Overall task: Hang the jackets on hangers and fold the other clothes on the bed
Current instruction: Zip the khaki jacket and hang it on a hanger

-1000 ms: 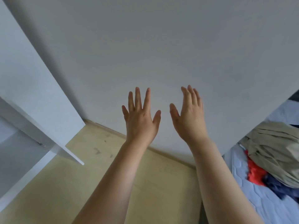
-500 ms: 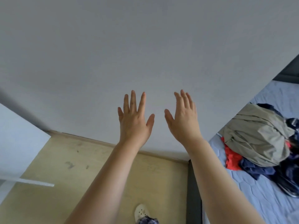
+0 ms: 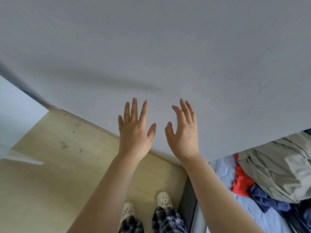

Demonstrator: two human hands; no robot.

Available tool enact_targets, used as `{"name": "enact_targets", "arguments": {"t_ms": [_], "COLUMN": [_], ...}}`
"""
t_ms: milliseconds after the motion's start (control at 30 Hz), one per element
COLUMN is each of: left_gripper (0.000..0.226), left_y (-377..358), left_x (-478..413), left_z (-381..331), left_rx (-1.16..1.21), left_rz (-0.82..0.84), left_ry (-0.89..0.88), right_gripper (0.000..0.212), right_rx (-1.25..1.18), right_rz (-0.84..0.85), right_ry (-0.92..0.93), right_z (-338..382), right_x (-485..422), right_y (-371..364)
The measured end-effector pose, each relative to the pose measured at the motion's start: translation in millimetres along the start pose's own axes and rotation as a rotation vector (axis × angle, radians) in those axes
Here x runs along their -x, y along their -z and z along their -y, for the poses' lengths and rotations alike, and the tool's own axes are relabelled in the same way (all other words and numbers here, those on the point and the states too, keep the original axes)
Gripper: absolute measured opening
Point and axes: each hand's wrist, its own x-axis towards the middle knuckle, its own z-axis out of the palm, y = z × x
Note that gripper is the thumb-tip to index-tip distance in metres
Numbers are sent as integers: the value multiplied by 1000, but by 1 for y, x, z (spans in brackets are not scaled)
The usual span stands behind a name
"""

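Both my hands are raised in front of a plain grey wall, fingers straight and spread, holding nothing. My left hand (image 3: 134, 130) is at centre, my right hand (image 3: 183, 132) just beside it. At the lower right a pile of clothes lies on the bed (image 3: 223, 167): a beige jacket (image 3: 276, 170) on top, a red garment (image 3: 241, 180) under it, and dark blue clothes (image 3: 269, 200) below. The hands are well left of the pile and apart from it.
The grey wall (image 3: 151, 56) fills the upper view. A pale wooden floor (image 3: 50, 174) lies below left, with my feet in white clogs (image 3: 164, 199). A white furniture panel (image 3: 15, 111) stands at the left edge. The bed's dark frame (image 3: 190, 202) borders the floor.
The view has tilted downward and shifted, so my feet and more floor show. Both hands stay raised and empty; the clothes pile sits lower right.
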Motion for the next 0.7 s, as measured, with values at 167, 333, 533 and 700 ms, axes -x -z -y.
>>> {"name": "enact_targets", "arguments": {"t_ms": [167,333,533,700], "left_gripper": [71,70,70,70], "left_y": [-71,-166,-294,-370], "left_x": [2,7,33,54], "left_z": [6,32,58,61], "left_rx": [41,89,118,118], "left_rz": [-51,-96,-83,-79], "left_ry": [34,48,5,-15], "right_gripper": [43,50,55,54], "right_rx": [-26,38,116,143], "right_rz": [11,7,45,20], "right_ry": [79,146,178,177], "right_z": [-54,-126,-216,-274], "right_x": [6,42,95,134], "right_y": [-39,-109,-186,-217]}}
